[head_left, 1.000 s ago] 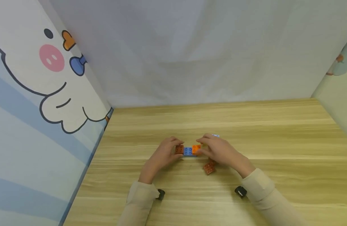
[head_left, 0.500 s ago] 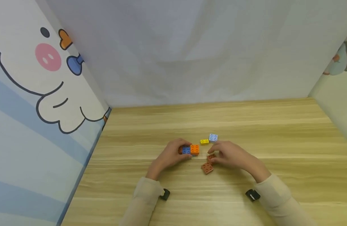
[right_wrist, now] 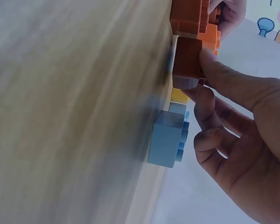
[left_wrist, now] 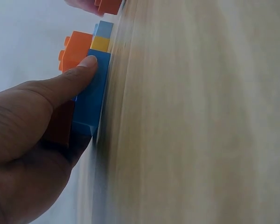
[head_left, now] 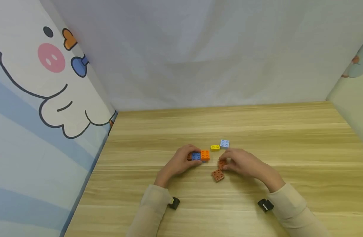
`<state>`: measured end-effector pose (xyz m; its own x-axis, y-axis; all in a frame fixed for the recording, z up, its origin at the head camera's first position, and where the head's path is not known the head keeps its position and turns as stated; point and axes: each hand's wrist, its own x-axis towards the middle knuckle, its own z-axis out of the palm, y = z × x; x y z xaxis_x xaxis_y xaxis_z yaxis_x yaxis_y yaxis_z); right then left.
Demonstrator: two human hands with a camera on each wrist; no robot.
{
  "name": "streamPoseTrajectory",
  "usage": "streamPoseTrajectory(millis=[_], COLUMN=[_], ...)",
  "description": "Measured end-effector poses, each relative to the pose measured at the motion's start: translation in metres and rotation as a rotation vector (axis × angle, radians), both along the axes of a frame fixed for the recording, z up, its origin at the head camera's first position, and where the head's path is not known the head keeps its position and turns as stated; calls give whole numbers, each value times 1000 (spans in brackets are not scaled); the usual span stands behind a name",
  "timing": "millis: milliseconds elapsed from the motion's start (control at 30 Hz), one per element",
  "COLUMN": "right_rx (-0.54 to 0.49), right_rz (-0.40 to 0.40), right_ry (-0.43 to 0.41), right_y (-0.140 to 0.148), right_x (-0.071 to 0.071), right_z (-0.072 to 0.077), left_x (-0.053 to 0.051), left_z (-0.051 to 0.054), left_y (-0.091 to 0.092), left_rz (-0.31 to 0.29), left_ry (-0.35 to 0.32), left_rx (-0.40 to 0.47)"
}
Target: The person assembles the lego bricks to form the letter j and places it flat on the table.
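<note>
My left hand (head_left: 180, 161) holds a long blue brick (left_wrist: 91, 100) by its sides, thumb on the near face. On that brick sit an orange brick (head_left: 205, 155) at the right end and a dark brown brick (left_wrist: 60, 123) at the left, partly hidden by the hand. To the right, my right hand (head_left: 245, 163) pinches a small brown brick (right_wrist: 187, 58) between thumb and fingers. It is close to the tabletop; whether it touches the wood I cannot tell. Another brown brick (head_left: 218, 175) lies just in front of it.
Behind the hands, a yellow brick (head_left: 215, 148) lies beside a light blue brick (head_left: 224, 144) on the wooden table (head_left: 157, 131). A pale curtain (head_left: 214, 65) hangs along the back edge, and a printed cartoon panel (head_left: 51, 82) stands at the left.
My right hand has left the orange brick, moved right and nearer, and taken hold of a brown brick. My left hand has shifted right, further over the joined bricks.
</note>
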<state>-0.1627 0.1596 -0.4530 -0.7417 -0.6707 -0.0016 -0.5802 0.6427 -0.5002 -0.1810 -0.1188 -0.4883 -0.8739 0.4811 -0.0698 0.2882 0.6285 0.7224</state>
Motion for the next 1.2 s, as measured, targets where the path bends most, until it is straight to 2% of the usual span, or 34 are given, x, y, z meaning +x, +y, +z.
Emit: streamPoseTrajectory(millis=[267,600,933,1200], right_rx=[-17,-57,-62,-59], right_rz=[-18,-34,-23,-24], right_ry=[34,48,73,72], right_y=[-6,-28,-48,-54], right_x=[-6,-15,-22,-24], right_z=[6,18,16,16], left_x=[-1,0,2,1], left_z=[-2,-3,0,-1], left_y=[-1,-2,-2,-2], left_rz=[-1,-15,-19,-19], left_ry=[7,36,34,33], left_rx=[11,24,39,46])
